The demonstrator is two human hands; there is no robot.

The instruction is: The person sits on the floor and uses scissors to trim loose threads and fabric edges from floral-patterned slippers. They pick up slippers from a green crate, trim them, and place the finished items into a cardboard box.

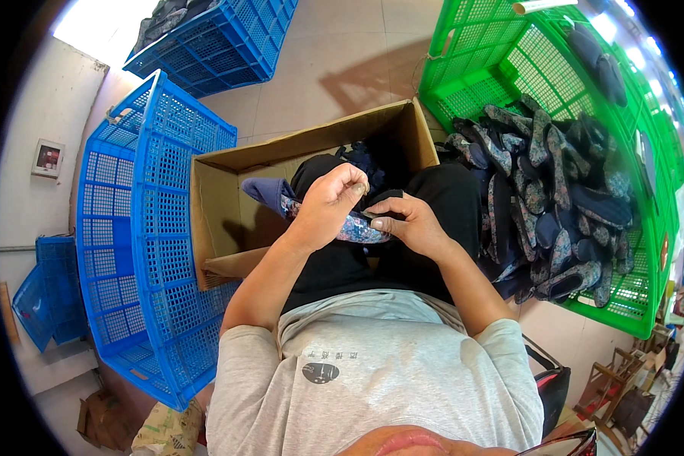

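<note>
A floral cloth shoe [363, 230] with a dark opening lies across my lap, over the cardboard box, with a plain navy-blue part [268, 192] sticking out at its left end. My left hand [330, 204] is above the shoe, its fingertips pinched together; whatever is between them is too small to make out. On the shoe's right part, my right hand [412, 226] is closed, thumb and fingers pinching the edge of the opening. My left hand and wrist cover the shoe's middle.
The open cardboard box [219, 199] before my knees holds dark cloth pieces [366, 157]. Blue crates [182, 251] stand at the left, and another blue crate [232, 45] with dark items is farther off. At right, a green crate [623, 300] holds a heap of floral shoes [539, 197].
</note>
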